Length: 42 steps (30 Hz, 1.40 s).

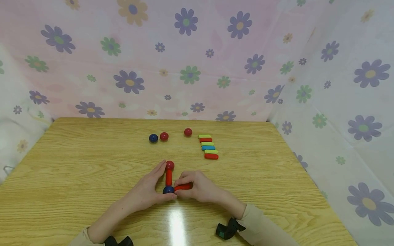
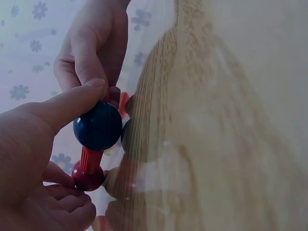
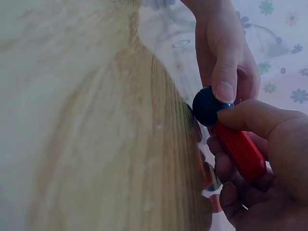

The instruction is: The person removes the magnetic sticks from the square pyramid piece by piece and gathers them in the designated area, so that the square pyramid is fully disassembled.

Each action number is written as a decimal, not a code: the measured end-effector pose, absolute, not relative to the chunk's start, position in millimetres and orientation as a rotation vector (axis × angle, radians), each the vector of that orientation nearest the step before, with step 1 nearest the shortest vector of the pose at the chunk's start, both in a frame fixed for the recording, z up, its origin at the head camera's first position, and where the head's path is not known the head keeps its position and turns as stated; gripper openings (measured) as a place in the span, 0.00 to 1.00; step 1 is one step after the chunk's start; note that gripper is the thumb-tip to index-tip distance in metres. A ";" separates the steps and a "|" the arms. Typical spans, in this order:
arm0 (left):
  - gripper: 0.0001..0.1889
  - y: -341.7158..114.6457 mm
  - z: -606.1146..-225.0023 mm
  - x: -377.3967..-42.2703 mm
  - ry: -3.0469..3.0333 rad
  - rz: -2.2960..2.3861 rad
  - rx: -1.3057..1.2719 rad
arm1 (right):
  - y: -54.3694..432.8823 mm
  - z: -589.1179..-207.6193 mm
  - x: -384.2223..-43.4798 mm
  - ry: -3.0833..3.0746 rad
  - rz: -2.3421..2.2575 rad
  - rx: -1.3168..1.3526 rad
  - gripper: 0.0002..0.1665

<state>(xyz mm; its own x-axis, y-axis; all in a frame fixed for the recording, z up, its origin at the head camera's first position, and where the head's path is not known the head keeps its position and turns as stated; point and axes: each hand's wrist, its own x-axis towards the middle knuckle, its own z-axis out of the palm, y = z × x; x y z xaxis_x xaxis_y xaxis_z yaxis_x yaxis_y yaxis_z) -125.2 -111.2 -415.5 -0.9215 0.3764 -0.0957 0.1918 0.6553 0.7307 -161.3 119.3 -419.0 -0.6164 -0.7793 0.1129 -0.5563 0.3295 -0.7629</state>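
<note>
A red rod [image 1: 168,178] joins a dark blue ball [image 1: 168,190] at its near end to a dark red ball [image 1: 170,165] at its far end. My left hand [image 1: 147,190] holds this piece from the left, thumb on the blue ball and fingertips by the red ball. My right hand [image 1: 198,187] pinches a second red rod [image 3: 239,150] between thumb and fingers. That rod's left end meets the right side of the blue ball; in the right wrist view the two touch. Whether they are joined cannot be told.
Farther back on the wooden table [image 1: 101,153] lie a loose blue ball [image 1: 153,138], a red ball [image 1: 164,136] beside it and another red ball [image 1: 188,132]. A column of several short rods, yellow-green [image 1: 207,144], red [image 1: 211,156] and blue [image 1: 208,148], lies to their right.
</note>
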 end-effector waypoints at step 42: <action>0.60 -111.7 -413.3 -124.3 2.630 1.104 0.444 | 212.9 -413.4 -200.7 2.704 -1.314 -0.519 0.16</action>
